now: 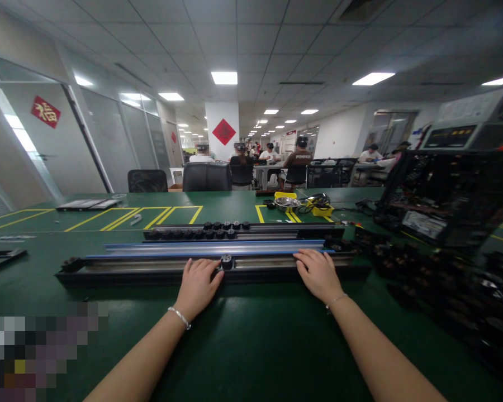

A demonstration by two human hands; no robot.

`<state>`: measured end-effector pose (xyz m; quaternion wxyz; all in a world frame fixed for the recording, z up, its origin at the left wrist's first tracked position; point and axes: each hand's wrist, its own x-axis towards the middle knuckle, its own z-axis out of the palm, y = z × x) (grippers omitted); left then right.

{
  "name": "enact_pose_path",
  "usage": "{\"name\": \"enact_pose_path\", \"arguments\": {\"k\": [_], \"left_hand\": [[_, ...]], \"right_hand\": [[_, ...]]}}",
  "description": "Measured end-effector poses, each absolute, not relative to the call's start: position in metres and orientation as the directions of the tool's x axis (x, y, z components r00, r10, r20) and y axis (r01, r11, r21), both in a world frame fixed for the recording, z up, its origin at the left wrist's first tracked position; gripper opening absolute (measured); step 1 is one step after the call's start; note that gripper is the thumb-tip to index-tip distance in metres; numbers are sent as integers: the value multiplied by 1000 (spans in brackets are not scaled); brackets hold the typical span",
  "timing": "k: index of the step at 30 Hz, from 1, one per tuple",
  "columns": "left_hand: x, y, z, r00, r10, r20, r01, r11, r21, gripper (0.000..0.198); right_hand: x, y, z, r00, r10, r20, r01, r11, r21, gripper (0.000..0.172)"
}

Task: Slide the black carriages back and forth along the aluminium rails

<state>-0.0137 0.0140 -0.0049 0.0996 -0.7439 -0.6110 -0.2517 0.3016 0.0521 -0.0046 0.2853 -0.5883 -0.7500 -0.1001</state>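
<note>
A long black rail [268,274] with a metallic channel lies across the green table before me. In its channel, near the middle, sits a small round-topped black part [226,261]. My left hand [198,286] rests over the rail just left of this part, its thumb and index finger touching or very near it. My right hand [318,274] lies on the right portion of the rail, fingers extended to the blue edge behind it. A long blue-edged strip [213,246] runs along the rail's far side. Both hands' fingertips are partly hidden.
Behind the strip, another rail [276,230] carries several round black parts [220,226]. Many dark parts [402,257] crowd the right side beside an open black case [440,195]. A metal bowl [288,203] and yellow tray [319,210] stand farther back. People [297,162] sit beyond.
</note>
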Motion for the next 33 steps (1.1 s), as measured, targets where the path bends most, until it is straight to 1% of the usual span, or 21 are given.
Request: {"name": "enact_pose_path", "arguments": {"k": [6, 14, 20, 26, 33], "left_hand": [[-13, 14, -6, 161, 862, 480, 952, -264, 153, 36], [-9, 11, -3, 161, 877, 453, 959, -247, 138, 36], [-6, 10, -2, 169, 875, 453, 963, -246, 115, 35], [-5, 10, -4, 180, 871, 457, 964, -248, 91, 36], [-3, 10, -3, 185, 879, 439, 971, -232, 56, 38]], "right_hand": [[276, 43, -1, -270, 813, 516, 901, 403, -162, 32], [234, 27, 2, -408, 789, 459, 833, 528, -166, 38], [211, 22, 0, -447, 781, 435, 805, 564, -184, 43], [202, 20, 1, -461, 789, 406, 806, 564, -182, 48], [193, 18, 2, -455, 810, 370, 821, 543, -177, 48]]}}
